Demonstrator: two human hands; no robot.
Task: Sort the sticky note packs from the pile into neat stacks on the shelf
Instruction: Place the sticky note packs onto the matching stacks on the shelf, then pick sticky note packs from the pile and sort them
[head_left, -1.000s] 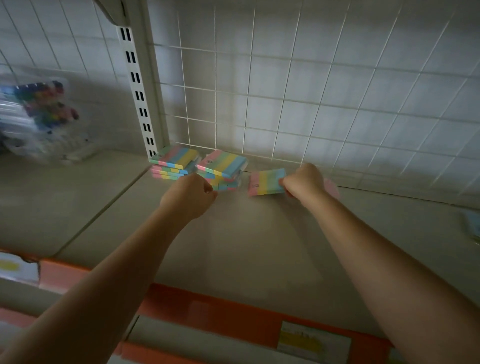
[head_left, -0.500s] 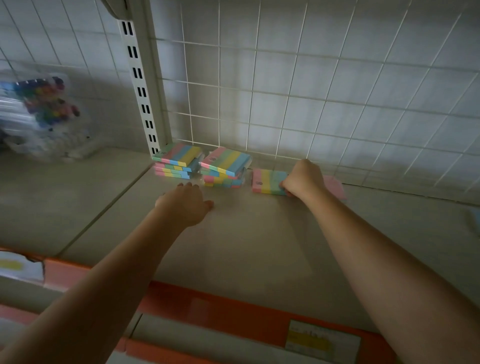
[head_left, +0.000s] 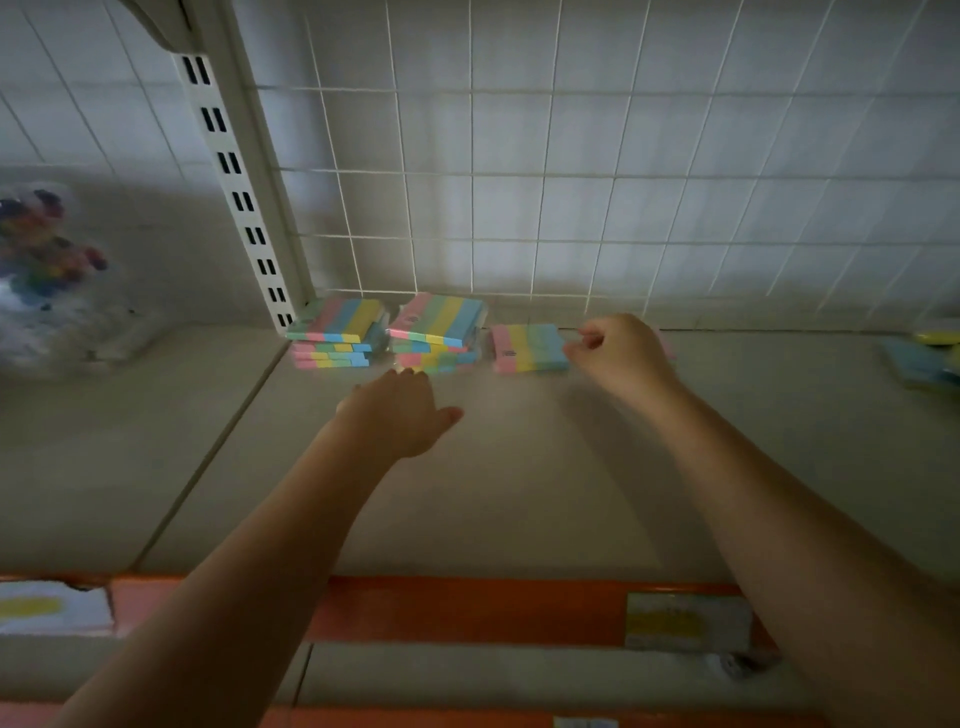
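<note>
Lying along the back edge of the shelf (head_left: 519, 493), the sticky note packs are flat rectangular blocks with pastel stripes of pink, yellow, green and blue, wrapped in clear film. Two stacks stand there: the left stack (head_left: 337, 332) sits in the back left corner, just beside the slotted upright (head_left: 234, 197), and the middle stack (head_left: 439, 332) is just beside it on the right. Each stack has several packs, but the exact number is hard to count. One single pack (head_left: 527, 347) lies flat to the right of the middle stack, close to it but apart.

The right hand (head_left: 621, 353) has its fingers curled at the right end of the single pack; whether it really pinches the pack or only touches it, I cannot tell. The left hand (head_left: 402, 415) is in front of the middle stack with straight, relaxed fingers, holding nothing; its fingertips are close to the bottom of that stack.

More packs (head_left: 924, 358), blue and yellow, lie at the far right of the shelf, well apart. A wire grid (head_left: 571, 182) closes the back. The front part of the shelf, up to the orange edge strip (head_left: 467, 608), is bare. A blurred bag of coloured items (head_left: 47, 280) stands on the neighbouring shelf section at the left.
</note>
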